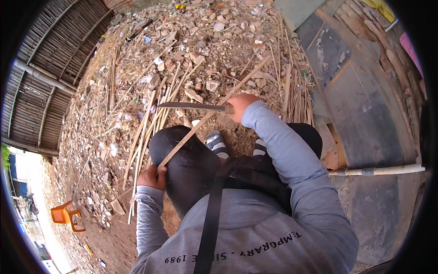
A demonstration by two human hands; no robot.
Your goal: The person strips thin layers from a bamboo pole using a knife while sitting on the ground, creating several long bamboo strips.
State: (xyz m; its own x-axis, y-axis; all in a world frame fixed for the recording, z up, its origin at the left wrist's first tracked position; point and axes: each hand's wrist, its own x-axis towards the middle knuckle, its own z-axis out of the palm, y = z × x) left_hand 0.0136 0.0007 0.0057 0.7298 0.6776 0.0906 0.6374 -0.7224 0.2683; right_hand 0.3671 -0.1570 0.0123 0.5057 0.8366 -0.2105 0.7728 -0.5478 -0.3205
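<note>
A long flat bamboo strip (189,135) runs slantwise from my left side over my left knee toward the far right. My left hand (153,177) is closed around its near end, beside the knee. My right hand (242,107) grips the handle of a machete (189,106), whose dark blade points left and lies across the line of the strip. Where the two cross, I cannot tell whether the blade touches the strip. Beyond my left knee, a loose bundle of split bamboo strips (157,109) rests on the ground.
Stones and brick rubble (212,85) cover the ground. More bamboo strips (292,91) lie to the right, near dark flat panels (365,109) and a pale pole (388,170). A woven bamboo wall (50,41) stands far left; an orange plastic chair (64,214) is at lower left.
</note>
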